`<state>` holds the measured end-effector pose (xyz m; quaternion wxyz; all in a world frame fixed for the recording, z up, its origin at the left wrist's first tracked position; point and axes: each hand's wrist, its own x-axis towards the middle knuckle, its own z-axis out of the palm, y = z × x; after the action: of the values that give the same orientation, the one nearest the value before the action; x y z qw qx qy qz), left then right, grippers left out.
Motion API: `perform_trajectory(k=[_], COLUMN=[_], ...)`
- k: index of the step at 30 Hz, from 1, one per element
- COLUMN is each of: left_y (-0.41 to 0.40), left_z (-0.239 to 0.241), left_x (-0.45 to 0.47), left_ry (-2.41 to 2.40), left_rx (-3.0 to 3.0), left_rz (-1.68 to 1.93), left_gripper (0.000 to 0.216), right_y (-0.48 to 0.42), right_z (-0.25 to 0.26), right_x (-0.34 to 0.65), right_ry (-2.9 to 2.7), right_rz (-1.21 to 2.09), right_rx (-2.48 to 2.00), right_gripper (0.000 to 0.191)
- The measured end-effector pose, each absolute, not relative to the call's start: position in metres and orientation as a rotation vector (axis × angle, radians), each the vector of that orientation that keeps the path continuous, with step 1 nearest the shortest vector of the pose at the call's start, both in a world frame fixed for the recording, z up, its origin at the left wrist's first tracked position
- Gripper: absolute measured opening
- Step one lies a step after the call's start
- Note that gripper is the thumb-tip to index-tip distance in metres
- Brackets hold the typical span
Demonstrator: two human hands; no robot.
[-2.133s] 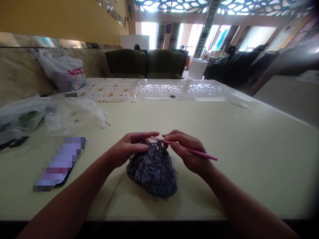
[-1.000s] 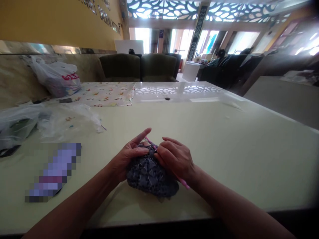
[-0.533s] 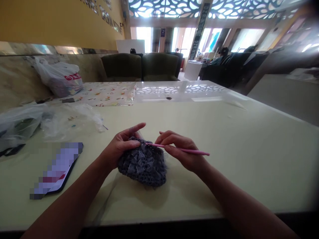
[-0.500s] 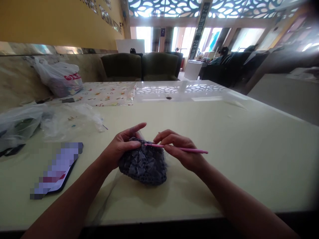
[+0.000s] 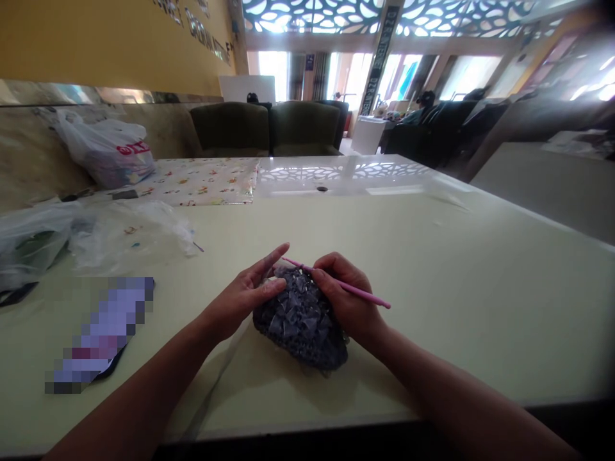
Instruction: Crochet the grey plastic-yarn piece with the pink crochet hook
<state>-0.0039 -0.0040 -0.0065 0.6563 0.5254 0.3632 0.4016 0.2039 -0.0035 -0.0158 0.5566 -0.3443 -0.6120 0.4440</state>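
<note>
Plastic bags [image 5: 103, 153], patterned sheet [image 5: 202, 182], perhaps armchairs [image 5: 269, 128].

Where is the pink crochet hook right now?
Head view, centre: the pink crochet hook is in the right hand, its tip over the grey crochet piece beside the left hand.

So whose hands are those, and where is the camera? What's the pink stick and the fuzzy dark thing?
The camera sits on a person's head and looks down, so you see that person's own two arms. The left hand steadies a dark grey crocheted piece that rests on the pale table. The right hand pinches a thin pink crochet hook, and the hook's tip sits at the top edge of the piece. To the left lie crumpled clear plastic bags and a blurred flat thing. Farther back are a white shopping bag and a patterned sheet.
</note>
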Motion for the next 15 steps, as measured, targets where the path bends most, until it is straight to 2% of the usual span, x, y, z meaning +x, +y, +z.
perform_trajectory(k=[4,6,9,15], left_y=[-0.002,-0.003,-0.007,-0.013], left_z=[-0.005,-0.006,-0.008,-0.009], left_x=[-0.005,-0.004,0.002,0.007], left_ry=[0.739,0.72,0.728,0.777], left_rx=[1.089,1.068,1.017,1.048], left_rz=[1.016,1.028,0.996,0.99], left_gripper=[0.06,0.068,0.086,0.09], right_y=[-0.004,-0.005,-0.008,-0.008], right_z=[-0.016,-0.018,-0.02,-0.022], right_x=[0.203,0.202,0.2,0.202], right_ry=[-1.392,-1.429,-1.606,-1.926], right_rz=[1.098,1.085,0.978,0.733], right_rx=[-0.799,-0.789,-0.742,-0.653], right_gripper=[0.018,0.017,0.011,0.014])
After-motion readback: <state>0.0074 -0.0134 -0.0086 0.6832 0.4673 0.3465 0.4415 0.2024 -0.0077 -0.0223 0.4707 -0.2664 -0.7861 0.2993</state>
